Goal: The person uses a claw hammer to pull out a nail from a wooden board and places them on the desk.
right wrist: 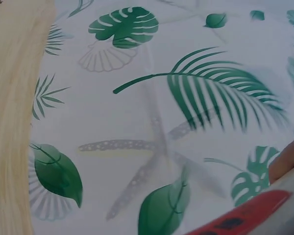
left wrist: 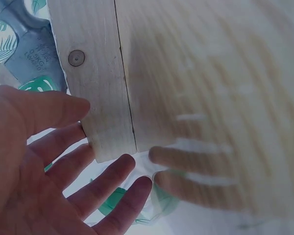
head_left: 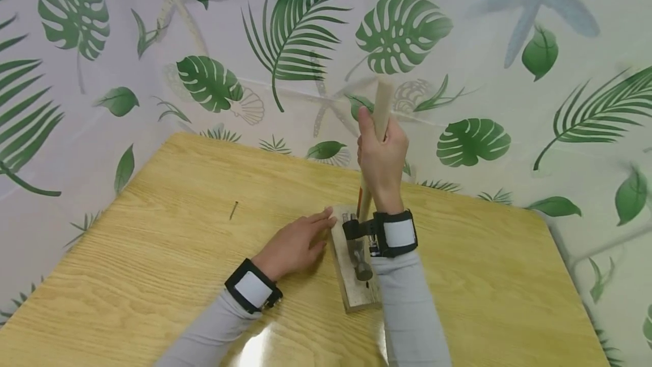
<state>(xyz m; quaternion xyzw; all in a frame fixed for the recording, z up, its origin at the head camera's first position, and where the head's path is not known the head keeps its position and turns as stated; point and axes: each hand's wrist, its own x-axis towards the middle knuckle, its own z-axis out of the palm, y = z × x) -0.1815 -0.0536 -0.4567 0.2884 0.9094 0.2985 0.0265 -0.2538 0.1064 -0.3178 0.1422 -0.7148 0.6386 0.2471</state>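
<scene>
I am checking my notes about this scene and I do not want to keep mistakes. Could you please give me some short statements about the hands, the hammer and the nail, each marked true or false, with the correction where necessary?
1. The right hand grips the hammer by its handle. True.
2. Both hands grip the hammer. False: only the right hand does.
3. The left hand touches the wooden block. True.
4. A nail lies on the table. True.
5. In the head view, the nail is to the right of the block. False: it is to the left.
6. Both wrists are bare. False: each has a black band.
</scene>
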